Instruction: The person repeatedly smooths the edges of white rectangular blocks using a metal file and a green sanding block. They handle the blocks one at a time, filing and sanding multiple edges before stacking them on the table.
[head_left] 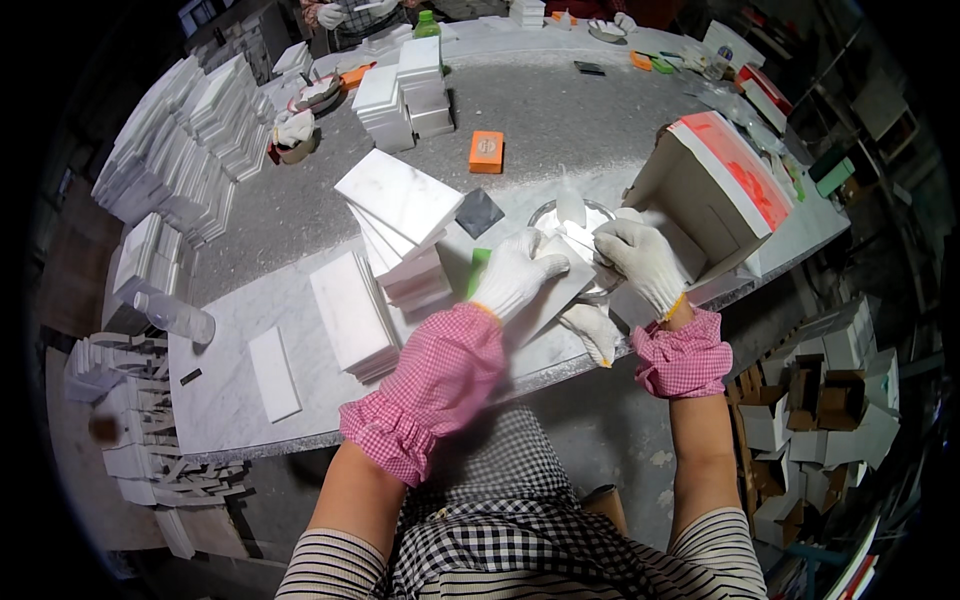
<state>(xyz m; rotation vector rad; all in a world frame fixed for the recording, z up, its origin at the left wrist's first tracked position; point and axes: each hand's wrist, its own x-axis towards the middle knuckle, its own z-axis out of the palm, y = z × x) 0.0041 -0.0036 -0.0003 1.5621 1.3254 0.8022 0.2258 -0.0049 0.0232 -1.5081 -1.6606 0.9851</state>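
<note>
My left hand, in a white knit glove, grips a white marble tile that tilts in front of a round bowl of white material. Gloved too, my right hand is closed at the tile's far right edge, over the bowl. Its fingers pinch something thin and pale that I cannot make out. A whitish pointed piece stands up in the bowl. To the left of my left hand are a stack of tiles and a fanned pile of tiles. A crumpled white glove lies below the bowl.
An open carton with a red-marked side stands right of the bowl. Beyond lie an orange box and a dark square piece. Tall tile stacks, a plastic bottle and a single tile are at left. People work across the table.
</note>
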